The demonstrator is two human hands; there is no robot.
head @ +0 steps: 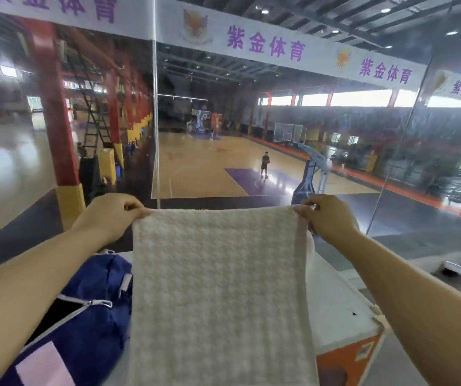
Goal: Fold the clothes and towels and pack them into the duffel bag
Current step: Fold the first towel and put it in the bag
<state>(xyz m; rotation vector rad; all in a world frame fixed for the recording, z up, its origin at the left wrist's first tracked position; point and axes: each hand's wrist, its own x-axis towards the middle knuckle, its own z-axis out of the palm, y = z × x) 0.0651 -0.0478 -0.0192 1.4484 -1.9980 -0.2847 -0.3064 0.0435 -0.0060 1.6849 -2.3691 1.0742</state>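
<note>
Towel [218, 291] is hanging spread, left hand [109, 215] & right hand [329, 218] each pinching a top corner in a narrow grip, above tabletop [337, 305]. Fold step; next probably needs corners brought together. Duffel bag [90, 324] is lying open, near left.

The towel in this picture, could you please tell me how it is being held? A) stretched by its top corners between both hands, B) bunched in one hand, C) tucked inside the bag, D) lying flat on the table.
A: the left hand and right hand each pinch a top corner of the towel, which hangs spread out.
</note>
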